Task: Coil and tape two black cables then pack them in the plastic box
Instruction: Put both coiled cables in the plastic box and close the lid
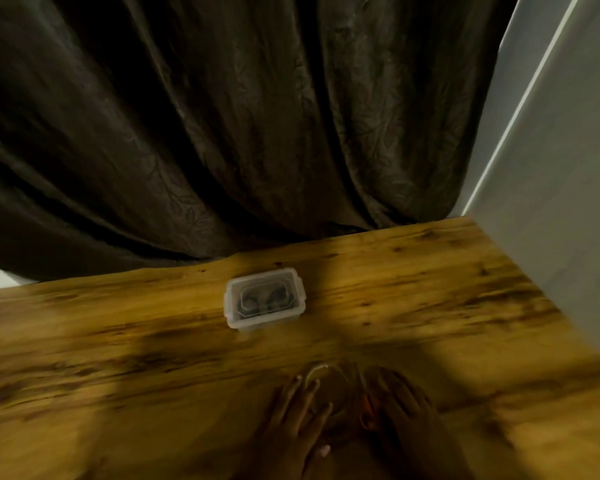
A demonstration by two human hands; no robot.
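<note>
A small clear plastic box (264, 298) stands on the wooden table (118, 341) with its lid on. Two dark coiled cables (281, 296) show through the lid, side by side. My left hand (300, 410) lies flat on the table at the near edge, fingers straight. My right hand (404, 403) rests beside it, fingers spread and straight. Between the two hands lies a blurred ring-shaped thing (326, 375); something orange (365, 412) shows at my right hand's inner side. Both are too blurred to identify. Both hands are well in front of the box.
A dark patterned curtain (222, 133) hangs behind the table's far edge. A pale wall (551, 168) borders the table on the right. The whole frame is motion-blurred.
</note>
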